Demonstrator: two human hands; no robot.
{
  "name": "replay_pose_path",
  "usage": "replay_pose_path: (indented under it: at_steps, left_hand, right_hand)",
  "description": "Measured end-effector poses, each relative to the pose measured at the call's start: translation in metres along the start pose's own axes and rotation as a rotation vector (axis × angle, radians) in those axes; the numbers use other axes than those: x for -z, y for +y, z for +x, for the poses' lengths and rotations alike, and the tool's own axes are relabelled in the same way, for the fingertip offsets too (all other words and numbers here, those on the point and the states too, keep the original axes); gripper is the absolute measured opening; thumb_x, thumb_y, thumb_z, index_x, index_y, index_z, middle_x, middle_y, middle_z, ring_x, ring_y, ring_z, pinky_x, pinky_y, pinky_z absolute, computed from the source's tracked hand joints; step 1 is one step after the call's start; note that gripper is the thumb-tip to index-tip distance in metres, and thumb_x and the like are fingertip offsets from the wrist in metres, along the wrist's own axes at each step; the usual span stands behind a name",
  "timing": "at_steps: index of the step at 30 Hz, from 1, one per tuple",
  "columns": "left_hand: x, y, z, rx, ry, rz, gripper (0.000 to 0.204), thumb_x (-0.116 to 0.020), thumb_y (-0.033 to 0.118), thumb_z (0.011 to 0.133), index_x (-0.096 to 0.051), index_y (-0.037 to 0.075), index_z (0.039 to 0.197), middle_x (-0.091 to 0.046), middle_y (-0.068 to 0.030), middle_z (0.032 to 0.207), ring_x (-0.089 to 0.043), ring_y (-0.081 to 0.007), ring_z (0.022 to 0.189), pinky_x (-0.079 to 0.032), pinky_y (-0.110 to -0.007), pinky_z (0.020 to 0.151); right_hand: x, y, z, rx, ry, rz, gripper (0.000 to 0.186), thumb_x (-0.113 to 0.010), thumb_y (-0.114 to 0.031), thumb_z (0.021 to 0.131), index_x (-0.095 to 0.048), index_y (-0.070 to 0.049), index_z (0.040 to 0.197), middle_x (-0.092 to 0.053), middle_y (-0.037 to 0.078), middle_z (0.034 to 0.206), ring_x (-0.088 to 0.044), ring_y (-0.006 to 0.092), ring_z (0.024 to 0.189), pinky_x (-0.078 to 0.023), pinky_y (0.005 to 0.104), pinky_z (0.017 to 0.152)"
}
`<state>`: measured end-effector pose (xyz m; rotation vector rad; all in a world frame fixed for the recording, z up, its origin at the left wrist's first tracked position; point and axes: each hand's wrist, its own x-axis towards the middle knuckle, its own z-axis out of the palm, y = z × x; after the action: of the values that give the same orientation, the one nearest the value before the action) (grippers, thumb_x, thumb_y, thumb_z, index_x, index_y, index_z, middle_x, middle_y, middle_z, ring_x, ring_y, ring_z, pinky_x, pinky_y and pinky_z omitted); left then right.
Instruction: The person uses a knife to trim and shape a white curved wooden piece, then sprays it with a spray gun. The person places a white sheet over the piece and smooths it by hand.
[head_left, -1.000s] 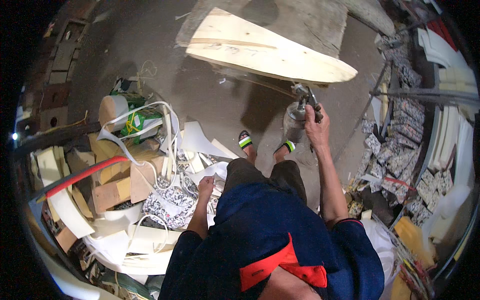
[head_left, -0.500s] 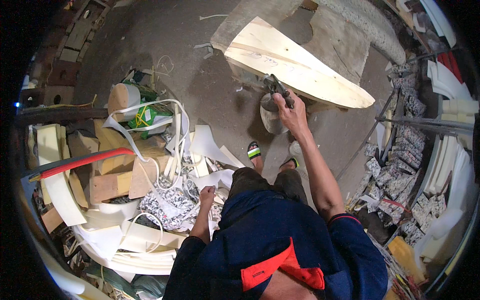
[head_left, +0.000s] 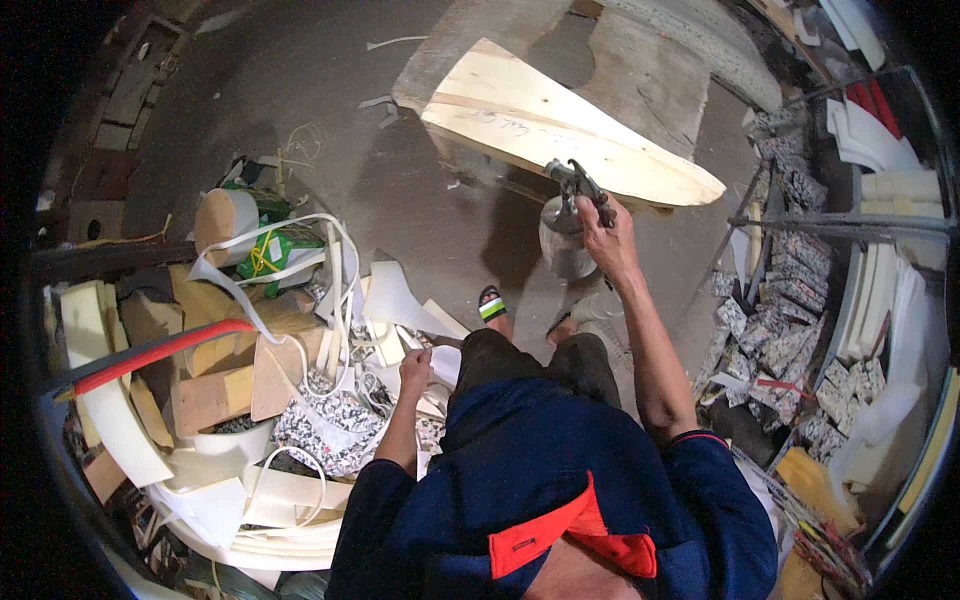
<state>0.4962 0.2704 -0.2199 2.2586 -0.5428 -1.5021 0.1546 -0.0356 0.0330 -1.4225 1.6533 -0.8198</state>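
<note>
In my right hand (head_left: pixel 610 240) is a spray gun (head_left: pixel 575 182), with my fingers wrapped round its handle and a metal cup (head_left: pixel 565 243) hanging beneath. The gun's head is at the near edge of a pale, curved wooden panel (head_left: pixel 570 120), which tapers to the right and has handwriting on it. I cannot tell whether gun and panel touch. My left hand (head_left: pixel 415 372) is closed, held low beside my left thigh above white foam scraps. Whatever it may hold is hidden.
A grey board (head_left: pixel 655 90) lies beyond the panel. To my left are foam and wood offcuts (head_left: pixel 215 400), looped white strips (head_left: pixel 350 260) and a red-wrapped bar (head_left: pixel 165 352). Metal-framed racks on the right hold speckled foam blocks (head_left: pixel 800 270) and white foam pieces (head_left: pixel 875 300).
My right hand and the spray gun have shifted right along the panel's near edge. The whole view has swung slightly. My left hand stays closed in about the same place.
</note>
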Motion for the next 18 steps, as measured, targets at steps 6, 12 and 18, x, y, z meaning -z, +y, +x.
replay_pose_path:
  at_steps: [6,12,18]
  left_hand:
    - [-0.076,0.100,0.030,0.141,-0.312,-0.256,0.073,-0.036,0.067,0.099,-0.054,0.005,0.133,-0.064,-0.0141,0.122,-0.066,-0.0276,0.103,-0.052,-0.044,0.086]
    - [-0.208,0.239,0.039,-0.043,-0.496,-0.707,0.095,-0.023,0.077,0.095,-0.031,0.001,0.152,-0.040,-0.0250,0.151,-0.045,-0.0382,0.136,-0.032,-0.052,0.115]
    - [-0.287,0.346,0.063,-0.001,-0.413,-1.320,0.100,-0.021,0.078,0.094,-0.011,0.002,0.157,-0.015,-0.0235,0.162,-0.024,-0.0394,0.148,-0.020,-0.053,0.119]
  right_hand:
    - [0.069,0.049,-0.042,-0.112,0.138,0.095,0.032,-0.060,-0.034,0.099,-0.065,-0.002,0.102,-0.056,-0.001,0.072,-0.049,0.0091,0.066,-0.042,0.0285,0.059]
    - [0.157,0.091,-0.078,-0.096,0.154,-0.019,0.032,-0.060,-0.033,0.100,-0.066,-0.002,0.104,-0.055,-0.003,0.070,-0.047,0.0066,0.062,-0.038,0.0252,0.055]
    - [0.237,0.140,-0.093,-0.216,0.136,0.111,0.041,-0.057,-0.041,0.102,-0.068,-0.002,0.094,-0.052,-0.004,0.063,-0.045,0.0061,0.052,-0.034,0.0259,0.047]
